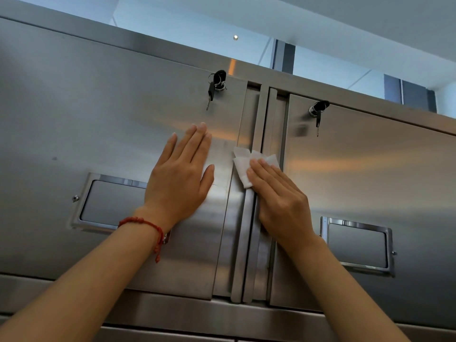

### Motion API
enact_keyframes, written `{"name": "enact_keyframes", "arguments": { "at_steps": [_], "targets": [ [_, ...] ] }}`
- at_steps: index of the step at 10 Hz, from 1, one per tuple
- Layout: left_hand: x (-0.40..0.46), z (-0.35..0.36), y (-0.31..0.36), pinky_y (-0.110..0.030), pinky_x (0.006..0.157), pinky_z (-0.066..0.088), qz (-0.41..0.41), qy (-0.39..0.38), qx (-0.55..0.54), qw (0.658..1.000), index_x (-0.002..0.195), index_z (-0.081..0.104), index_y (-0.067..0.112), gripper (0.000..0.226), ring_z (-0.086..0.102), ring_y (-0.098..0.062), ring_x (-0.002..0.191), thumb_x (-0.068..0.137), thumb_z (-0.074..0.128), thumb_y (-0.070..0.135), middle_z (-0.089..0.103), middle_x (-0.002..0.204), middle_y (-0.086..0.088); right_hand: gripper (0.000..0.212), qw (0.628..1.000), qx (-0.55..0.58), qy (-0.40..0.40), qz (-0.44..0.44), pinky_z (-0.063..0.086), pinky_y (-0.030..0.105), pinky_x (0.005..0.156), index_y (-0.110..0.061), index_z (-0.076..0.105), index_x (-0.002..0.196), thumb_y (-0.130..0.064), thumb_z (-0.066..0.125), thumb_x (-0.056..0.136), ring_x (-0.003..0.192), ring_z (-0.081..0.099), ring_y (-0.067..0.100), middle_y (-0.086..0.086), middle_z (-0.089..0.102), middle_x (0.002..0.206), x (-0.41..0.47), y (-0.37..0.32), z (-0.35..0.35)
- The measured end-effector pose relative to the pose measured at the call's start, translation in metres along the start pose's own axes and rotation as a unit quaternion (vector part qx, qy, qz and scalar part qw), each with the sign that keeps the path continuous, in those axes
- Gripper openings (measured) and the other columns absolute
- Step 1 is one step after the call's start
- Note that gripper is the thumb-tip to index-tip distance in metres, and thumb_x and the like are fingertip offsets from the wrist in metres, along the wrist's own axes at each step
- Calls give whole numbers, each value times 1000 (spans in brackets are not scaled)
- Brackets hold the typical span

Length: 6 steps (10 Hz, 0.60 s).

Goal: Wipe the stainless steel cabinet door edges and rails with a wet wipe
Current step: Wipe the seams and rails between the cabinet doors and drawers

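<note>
Two stainless steel cabinet doors meet above me: the left door point(98, 124) and the right door point(370, 174). Between them run the vertical door edges and rails point(249, 243). My right hand point(278, 201) presses a white wet wipe point(243, 166) flat against the rails at mid height; the wipe sticks out above and left of my fingers. My left hand point(180, 176) lies flat on the left door beside the rails, fingers together, holding nothing. A red bracelet point(148, 224) circles my left wrist.
Keys hang from a lock on the left door point(216, 86) and from a lock on the right door point(318, 113). Each door has a recessed handle plate: left point(111, 201), right point(357, 245). A horizontal steel rail point(172, 307) runs below the doors.
</note>
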<state>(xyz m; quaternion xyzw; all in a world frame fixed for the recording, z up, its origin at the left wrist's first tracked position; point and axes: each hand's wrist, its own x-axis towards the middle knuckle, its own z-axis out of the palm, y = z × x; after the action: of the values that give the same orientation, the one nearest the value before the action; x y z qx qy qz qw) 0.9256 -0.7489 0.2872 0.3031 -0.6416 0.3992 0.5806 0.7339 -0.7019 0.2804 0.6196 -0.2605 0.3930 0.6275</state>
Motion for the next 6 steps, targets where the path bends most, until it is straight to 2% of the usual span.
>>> {"name": "enact_keyframes", "arguments": {
  "at_steps": [6],
  "targets": [
    [0,0,1,-42,114,17,-1,3,-1,1000,140,35,0,60,26,-27,139,92,22,34,31,148,-16,42,1000,9,6,20,49,47,94,5,67,109,11,76,69,111,59,34,22,62,116,-3,-7,-2]
  ]
}}
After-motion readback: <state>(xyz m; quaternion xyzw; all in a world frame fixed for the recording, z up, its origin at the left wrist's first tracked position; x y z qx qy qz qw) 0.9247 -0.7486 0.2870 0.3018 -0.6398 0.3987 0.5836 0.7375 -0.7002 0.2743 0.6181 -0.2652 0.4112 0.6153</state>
